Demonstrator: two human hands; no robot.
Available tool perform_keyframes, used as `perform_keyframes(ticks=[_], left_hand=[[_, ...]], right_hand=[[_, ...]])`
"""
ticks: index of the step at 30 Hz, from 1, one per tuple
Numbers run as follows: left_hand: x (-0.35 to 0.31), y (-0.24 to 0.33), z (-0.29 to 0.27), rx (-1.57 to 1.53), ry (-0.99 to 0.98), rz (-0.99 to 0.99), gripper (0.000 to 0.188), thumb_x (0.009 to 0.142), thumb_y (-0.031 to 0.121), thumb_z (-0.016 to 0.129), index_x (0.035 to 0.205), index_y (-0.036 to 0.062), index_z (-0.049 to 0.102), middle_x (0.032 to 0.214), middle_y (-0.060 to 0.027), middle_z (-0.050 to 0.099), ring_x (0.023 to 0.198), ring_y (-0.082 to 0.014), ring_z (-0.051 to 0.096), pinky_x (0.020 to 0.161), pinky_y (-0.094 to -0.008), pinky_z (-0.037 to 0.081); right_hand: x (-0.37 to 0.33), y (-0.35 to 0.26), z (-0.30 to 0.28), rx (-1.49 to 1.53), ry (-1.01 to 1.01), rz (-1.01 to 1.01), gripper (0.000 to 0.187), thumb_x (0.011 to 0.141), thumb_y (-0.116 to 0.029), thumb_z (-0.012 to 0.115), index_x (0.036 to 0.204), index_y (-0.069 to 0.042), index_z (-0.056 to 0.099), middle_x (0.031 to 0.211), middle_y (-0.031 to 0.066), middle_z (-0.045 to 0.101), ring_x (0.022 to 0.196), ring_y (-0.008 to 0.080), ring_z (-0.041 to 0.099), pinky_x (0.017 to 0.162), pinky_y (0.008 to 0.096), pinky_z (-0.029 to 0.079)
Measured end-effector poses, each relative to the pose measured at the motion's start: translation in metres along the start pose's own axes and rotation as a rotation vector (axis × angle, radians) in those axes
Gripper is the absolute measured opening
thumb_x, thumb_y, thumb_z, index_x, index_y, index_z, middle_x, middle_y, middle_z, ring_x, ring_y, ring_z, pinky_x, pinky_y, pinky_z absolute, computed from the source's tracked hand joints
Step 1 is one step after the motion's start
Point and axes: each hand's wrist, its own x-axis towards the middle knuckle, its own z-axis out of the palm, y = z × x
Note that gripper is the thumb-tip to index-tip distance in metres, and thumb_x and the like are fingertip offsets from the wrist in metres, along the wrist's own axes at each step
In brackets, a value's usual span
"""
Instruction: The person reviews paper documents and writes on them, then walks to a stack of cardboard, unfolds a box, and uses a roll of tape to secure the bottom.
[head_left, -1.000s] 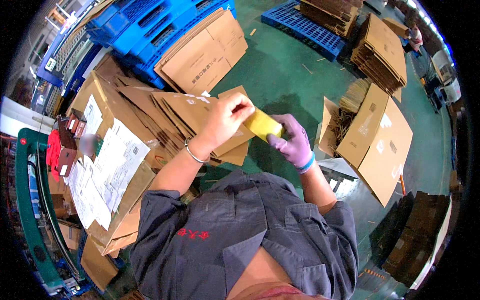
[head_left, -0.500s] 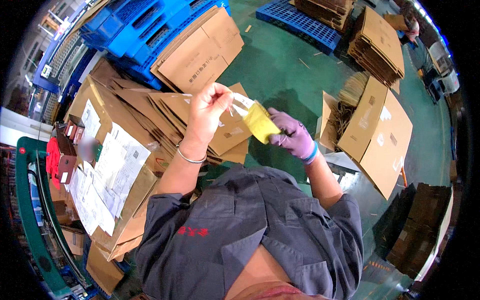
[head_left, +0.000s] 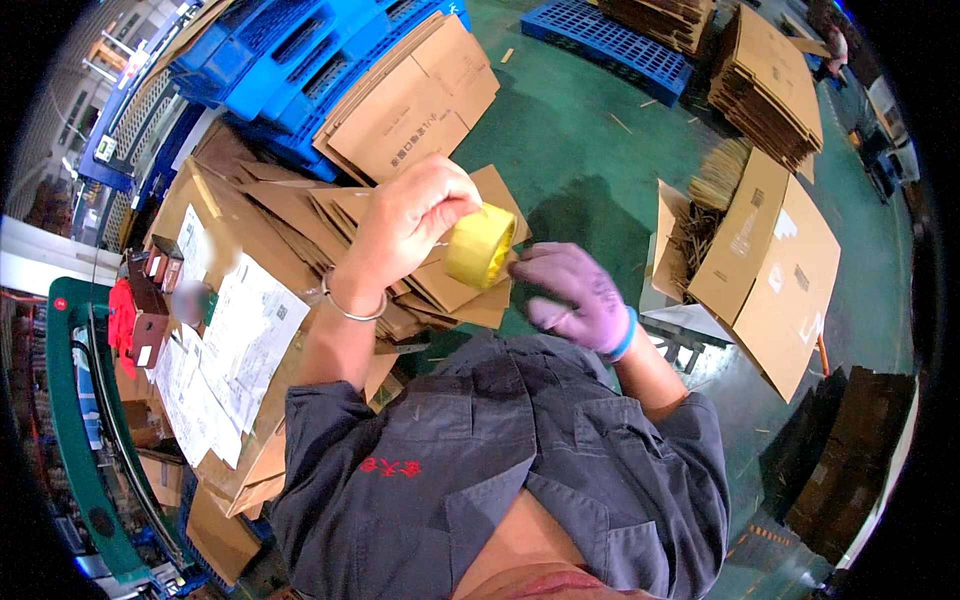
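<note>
A roll of yellow tape (head_left: 466,248) is in front of my chest, its round side turned toward the right. My bare left hand (head_left: 422,215) has a bracelet at the wrist, and its bent fingers close on the roll's upper left edge. My right hand (head_left: 575,295) wears a purple glove with a blue cuff. Its fingers reach toward the roll's right side, with the thumb held apart below them. Whether a fingertip touches the roll cannot be made out.
Flat cardboard sheets (head_left: 345,235) lean beside a box covered with papers (head_left: 240,350) on my left. Blue pallets (head_left: 290,50) stand behind, with cartons (head_left: 420,100) against them. An open cardboard box (head_left: 770,270) stands to the right on the green floor (head_left: 570,150).
The tape roll has moved left and turned. My left hand has shifted from the pulled strip end onto the roll. My right hand has let go of the roll and drawn slightly away.
</note>
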Motion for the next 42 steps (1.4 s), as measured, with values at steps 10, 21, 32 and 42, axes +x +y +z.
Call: perform_keyframes(ticks=[10,21,32,42], left_hand=[[0.022,0.043,-0.040,-0.141,-0.545,0.019,0.013,0.076,-0.002,0.072,0.089,0.0025,0.071,0.098,-0.0101,0.070,0.088,-0.0255,0.069,0.076,-0.0327,0.055],[-0.028,0.052,-0.036,0.064,-0.454,-0.032,0.010,0.086,0.003,0.065,0.095,0.0059,0.067,0.102,-0.0073,0.067,0.090,-0.0253,0.068,0.075,-0.0341,0.055],[-0.056,0.021,-0.039,0.023,-0.114,-0.519,0.023,0.087,0.010,0.075,0.106,0.0017,0.065,0.087,-0.0087,0.065,0.079,-0.0158,0.065,0.068,-0.0278,0.052],[-0.067,-0.019,-0.015,0.125,-0.117,-0.483,0.048,0.082,0.032,0.082,0.114,0.0023,0.062,0.099,-0.0069,0.062,0.088,-0.0217,0.062,0.081,-0.0328,0.052]], right_hand=[[0.073,0.035,-0.009,0.531,-0.356,0.114,0.054,0.098,-0.040,0.059,0.137,-0.003,0.055,0.135,0.0187,0.059,0.125,0.0312,0.055,0.109,0.0400,0.041],[0.047,-0.012,0.020,0.377,-0.288,0.216,0.077,0.086,-0.038,0.076,0.144,0.001,0.046,0.115,0.0212,0.065,0.101,0.0316,0.066,0.091,0.0397,0.051],[0.063,0.016,0.048,0.187,-0.369,0.144,0.059,0.086,-0.024,0.068,0.141,-0.009,0.051,0.114,0.0200,0.066,0.105,0.0366,0.064,0.091,0.0436,0.051],[0.073,0.007,0.033,-0.060,-0.316,0.049,0.069,0.082,-0.014,0.073,0.145,-0.009,0.046,0.107,0.0193,0.064,0.100,0.0386,0.061,0.090,0.0438,0.050]])
